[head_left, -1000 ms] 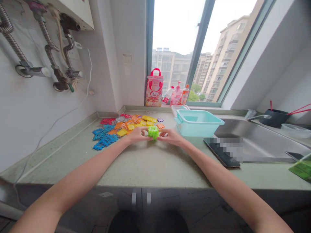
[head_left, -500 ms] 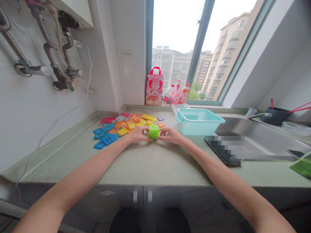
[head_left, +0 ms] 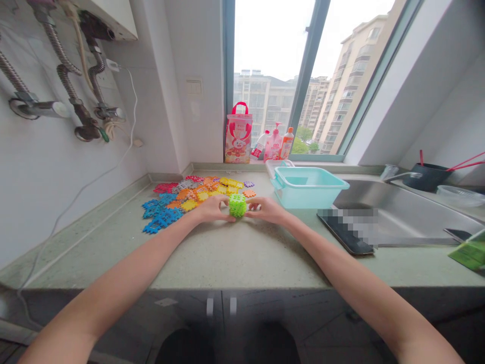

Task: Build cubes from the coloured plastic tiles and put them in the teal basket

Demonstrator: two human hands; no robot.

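Observation:
A small green cube (head_left: 237, 206) built of interlocking plastic tiles rests on the pale green counter (head_left: 235, 253). My left hand (head_left: 212, 208) grips its left side with curled fingers. My right hand (head_left: 266, 209) pinches its right side. Just behind the hands lies a spread of loose flat tiles (head_left: 189, 197) in blue, orange, yellow, red and purple.
A turquoise plastic basin (head_left: 306, 186) stands right of the hands, next to a steel sink (head_left: 401, 215). A dark tablet (head_left: 346, 232) lies at the sink's edge. A red-and-white bag (head_left: 238, 139) and bottles (head_left: 278, 144) sit on the window sill. Pipes and a cable hang on the left wall.
Both hands stay on the green cube, turning it slightly between the fingers. The camera has tilted a little, shifting the scene upward.

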